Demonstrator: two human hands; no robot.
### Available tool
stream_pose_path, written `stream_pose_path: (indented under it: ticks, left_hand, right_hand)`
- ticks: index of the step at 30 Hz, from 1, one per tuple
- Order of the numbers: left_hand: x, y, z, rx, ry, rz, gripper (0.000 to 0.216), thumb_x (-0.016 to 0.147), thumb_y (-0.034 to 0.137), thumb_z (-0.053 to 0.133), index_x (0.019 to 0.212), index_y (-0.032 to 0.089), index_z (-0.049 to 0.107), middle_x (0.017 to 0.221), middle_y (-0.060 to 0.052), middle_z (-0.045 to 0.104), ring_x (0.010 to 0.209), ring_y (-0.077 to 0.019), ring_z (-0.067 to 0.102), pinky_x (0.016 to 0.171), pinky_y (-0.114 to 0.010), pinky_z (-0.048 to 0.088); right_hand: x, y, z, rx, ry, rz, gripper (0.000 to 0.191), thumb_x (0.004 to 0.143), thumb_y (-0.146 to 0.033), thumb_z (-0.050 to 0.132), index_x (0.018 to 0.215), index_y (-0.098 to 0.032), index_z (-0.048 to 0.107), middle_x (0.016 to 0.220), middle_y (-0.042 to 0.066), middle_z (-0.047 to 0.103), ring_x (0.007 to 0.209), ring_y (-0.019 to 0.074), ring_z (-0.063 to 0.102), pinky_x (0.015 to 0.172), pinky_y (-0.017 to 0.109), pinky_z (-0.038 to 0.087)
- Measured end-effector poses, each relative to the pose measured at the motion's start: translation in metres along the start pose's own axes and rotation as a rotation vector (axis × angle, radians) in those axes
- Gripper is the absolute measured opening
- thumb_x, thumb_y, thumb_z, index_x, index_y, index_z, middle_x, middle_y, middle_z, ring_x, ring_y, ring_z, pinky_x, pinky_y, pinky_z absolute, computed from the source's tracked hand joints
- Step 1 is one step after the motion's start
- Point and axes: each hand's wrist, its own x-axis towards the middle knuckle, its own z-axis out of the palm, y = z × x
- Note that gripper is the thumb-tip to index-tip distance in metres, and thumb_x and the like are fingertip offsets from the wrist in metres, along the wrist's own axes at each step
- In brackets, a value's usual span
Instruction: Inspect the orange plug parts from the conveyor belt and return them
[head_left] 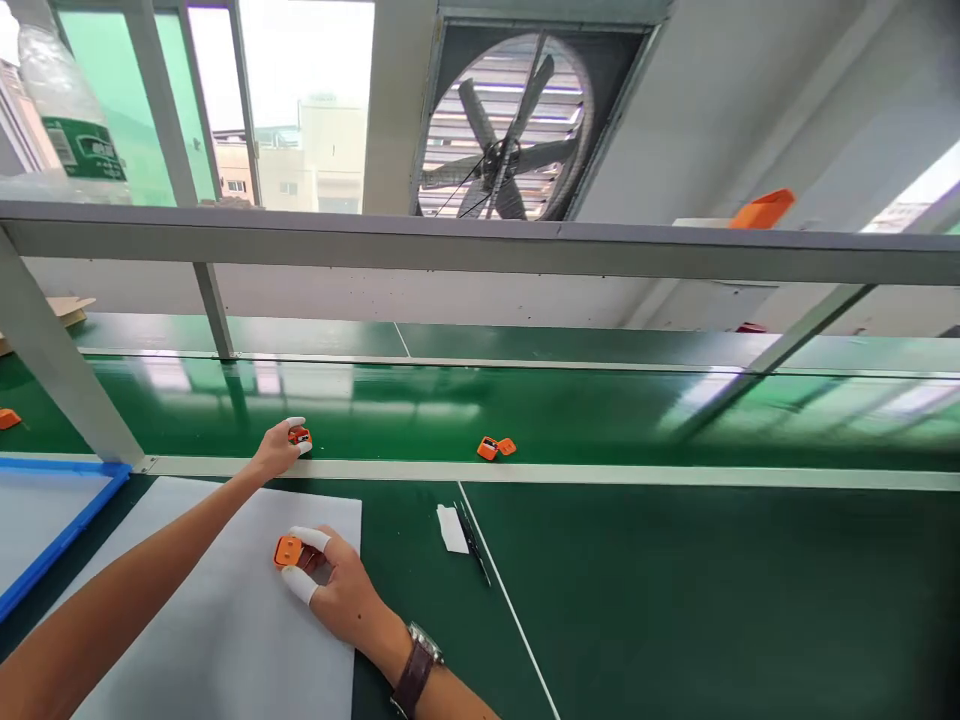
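Note:
My left hand (277,450) reaches out over the green belt, its thumb and finger in white finger cots pinching a small orange plastic part (300,436) with dark and pale details. Nearer to me, my right hand (341,590), also in white finger cots and with a watch on the wrist, grips an orange plastic part (288,551) above a white sheet (217,640). That part has a rounded boxy shape; its far end is hidden by the fingers. Two more small orange parts (488,448) lie side by side on the belt to the right.
A pale rail (600,474) separates the dark green table (675,590) from the belt (405,410). Tweezers (474,545) lie beside a white scrap (451,528). At left are a blue-edged tray (67,540) and another orange part (9,418). A metal frame bar (480,245) crosses above.

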Motion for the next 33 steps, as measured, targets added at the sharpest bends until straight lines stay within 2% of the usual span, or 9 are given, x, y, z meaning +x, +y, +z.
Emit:
stream_pose_path:
  ticks: [4,8,12,16,19,22,24,28,33]
  left_hand:
    - [-0.015,0.034,0.037,0.04,-0.211,0.166,0.063,0.074,0.036,0.074,0.133,0.018,0.059,0.115,-0.012,0.071,0.101,-0.0274,0.066,0.092,-0.038,0.05]
    - [-0.04,0.067,0.08,0.055,-0.509,0.305,0.06,0.065,0.033,0.083,0.122,0.023,0.07,0.097,-0.005,0.076,0.085,-0.0254,0.069,0.081,-0.035,0.053]
    - [-0.048,0.082,0.096,0.059,-0.629,0.349,0.063,0.051,0.026,0.091,0.113,0.024,0.076,0.091,-0.006,0.077,0.088,-0.0301,0.07,0.08,-0.036,0.054]
    - [-0.049,0.086,0.066,0.018,-0.561,0.319,0.055,0.07,0.042,0.082,0.12,0.022,0.072,0.117,-0.011,0.073,0.102,-0.0308,0.07,0.089,-0.039,0.055]
    - [-0.06,0.079,0.025,-0.05,-0.389,0.257,0.044,0.09,0.045,0.061,0.128,0.023,0.065,0.128,-0.009,0.069,0.117,-0.028,0.065,0.1,-0.04,0.053]
    - [-0.088,0.056,-0.012,-0.123,-0.224,0.159,0.037,0.091,0.042,0.061,0.122,0.023,0.068,0.124,-0.007,0.071,0.122,-0.028,0.062,0.105,-0.043,0.051]
    - [-0.113,0.035,-0.026,-0.121,-0.244,0.129,0.036,0.09,0.037,0.062,0.123,0.024,0.067,0.127,-0.007,0.069,0.12,-0.0277,0.063,0.104,-0.045,0.052]
    - [-0.159,0.0,-0.023,-0.084,-0.31,0.204,0.049,0.087,0.028,0.067,0.135,0.029,0.056,0.135,-0.007,0.062,0.109,-0.0239,0.067,0.096,-0.042,0.058]
    - [-0.179,-0.014,0.003,0.029,-0.052,0.321,0.051,0.086,0.02,0.064,0.134,0.028,0.052,0.119,-0.006,0.065,0.095,-0.0205,0.067,0.088,-0.039,0.06]
  right_hand:
    - [0.001,-0.002,-0.002,-0.074,0.002,-0.03,0.042,0.08,-0.027,0.071,0.122,-0.027,0.068,0.097,0.004,0.063,0.078,0.018,0.06,0.075,0.032,0.054]
    - [0.0,-0.008,-0.004,-0.121,-0.013,-0.045,0.036,0.079,-0.025,0.07,0.116,-0.026,0.069,0.091,0.003,0.062,0.073,0.0176,0.058,0.07,0.031,0.052]
    - [0.0,-0.011,-0.004,-0.101,-0.029,-0.052,0.028,0.082,-0.022,0.066,0.11,-0.024,0.069,0.091,0.003,0.063,0.072,0.0167,0.059,0.064,0.028,0.051]
    - [0.0,-0.007,-0.003,-0.103,0.003,-0.07,0.036,0.08,-0.028,0.071,0.116,-0.025,0.069,0.093,0.004,0.064,0.072,0.0169,0.06,0.069,0.031,0.053]
    - [0.002,-0.006,-0.002,-0.07,0.033,-0.02,0.045,0.08,-0.029,0.072,0.125,-0.026,0.066,0.096,0.004,0.065,0.075,0.0169,0.061,0.074,0.033,0.055]
    - [0.004,-0.008,-0.003,0.003,0.068,0.043,0.042,0.082,-0.03,0.07,0.123,-0.025,0.067,0.1,0.005,0.067,0.081,0.0179,0.064,0.078,0.034,0.056]
    - [0.006,-0.01,-0.004,0.072,0.096,0.069,0.038,0.083,-0.029,0.069,0.12,-0.024,0.068,0.104,0.005,0.07,0.087,0.0198,0.066,0.082,0.035,0.056]
    - [0.006,-0.012,-0.001,0.205,0.137,0.097,0.039,0.082,-0.034,0.071,0.12,-0.023,0.067,0.109,0.007,0.073,0.098,0.0246,0.069,0.09,0.041,0.056]
    - [-0.002,-0.016,0.005,0.231,0.044,0.102,0.04,0.086,-0.036,0.07,0.124,-0.025,0.065,0.117,0.007,0.072,0.105,0.0257,0.068,0.095,0.044,0.056]
